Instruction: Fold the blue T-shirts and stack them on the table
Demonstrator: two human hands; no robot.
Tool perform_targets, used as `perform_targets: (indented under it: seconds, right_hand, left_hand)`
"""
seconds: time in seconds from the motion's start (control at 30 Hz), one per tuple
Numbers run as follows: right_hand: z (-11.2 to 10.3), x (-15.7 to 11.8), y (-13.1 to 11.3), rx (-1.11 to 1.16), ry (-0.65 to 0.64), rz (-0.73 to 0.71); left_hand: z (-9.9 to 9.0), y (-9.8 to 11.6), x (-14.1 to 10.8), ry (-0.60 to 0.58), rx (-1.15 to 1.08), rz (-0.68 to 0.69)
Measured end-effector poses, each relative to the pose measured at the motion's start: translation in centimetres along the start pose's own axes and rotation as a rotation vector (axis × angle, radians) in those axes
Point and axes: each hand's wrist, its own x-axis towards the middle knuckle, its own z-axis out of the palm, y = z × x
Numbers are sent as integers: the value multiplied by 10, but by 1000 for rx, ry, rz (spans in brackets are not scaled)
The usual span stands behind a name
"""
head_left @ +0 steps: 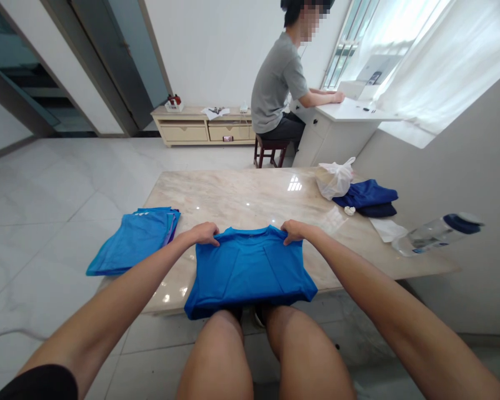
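A blue shirt (pixel 250 266) lies spread over the near edge of the marble table, its neckline on the far side and its lower part hanging over the edge. My left hand (pixel 207 234) pinches the shirt's far left corner. At the far right corner, my right hand (pixel 292 231) grips the fabric in the same way. Left of my left hand, a stack of folded blue garments (pixel 137 239) rests at the table's left edge, with some purple cloth showing at its side.
On the marble table (pixel 233 194), a white plastic bag (pixel 335 176), dark blue cloth (pixel 369 197) and a clear bottle (pixel 435 234) stand at the right. Beyond it, a person in grey (pixel 277 83) sits at a white desk (pixel 350 110). My knees are below the near edge.
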Motion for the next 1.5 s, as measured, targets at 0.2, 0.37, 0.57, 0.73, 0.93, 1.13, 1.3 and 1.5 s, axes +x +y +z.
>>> perform_targets:
  seconds: [0.2,0.37,0.57,0.73,0.93,1.13,1.3,1.5]
  right_hand:
    - [-28,-28,-4,-98,184,-117]
    - [-75,-21,7,-149,415,-41]
    - [-134,24,13,-49,781,125]
    - [-173,46,19,-10,1029,31]
    - [-115,2,30,-95,1148,-131]
    - [32,-52,18,-184,845,-233]
    - [79,-64,9,-283,632,-191]
    - [63,-72,16,-223,592,-173]
  left_hand:
    - [-21,2,-18,114,65,23]
    - [-69,-15,-3,280,221,-88]
    - [-129,-26,34,685,253,-246]
    - [-157,-30,44,975,247,-184]
    - [-107,-32,-5,1025,230,-92]
    - [14,-39,-72,733,319,63]
    - [59,-43,-93,546,381,63]
    - [39,-54,-95,594,400,11]
